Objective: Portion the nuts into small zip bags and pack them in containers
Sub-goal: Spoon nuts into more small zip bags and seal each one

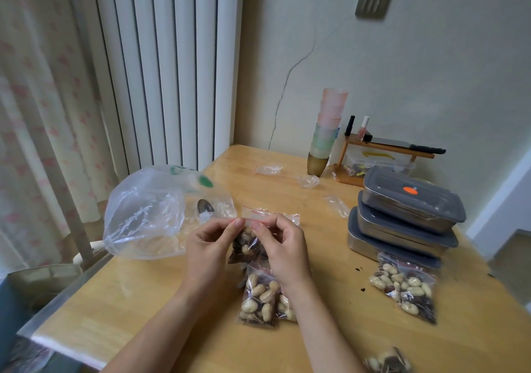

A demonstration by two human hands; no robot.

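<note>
Pinching one zip bag shut, more bags waiting

Lying at far left on the wooden table (161, 292), one large clear plastic bag (143, 214) holds a spoon (205, 207). At centre, the left hand (207, 246) and right hand (283, 247) pinch the red-striped top of one small zip bag (247, 243) of nuts, fingertips clamped on it. Near them lie two filled bags (260, 300); one more filled bag (405, 289) lies right. Three empty bags (268, 169) lie far. Three lidded steel containers (408, 208) stand stacked at right.
</note>
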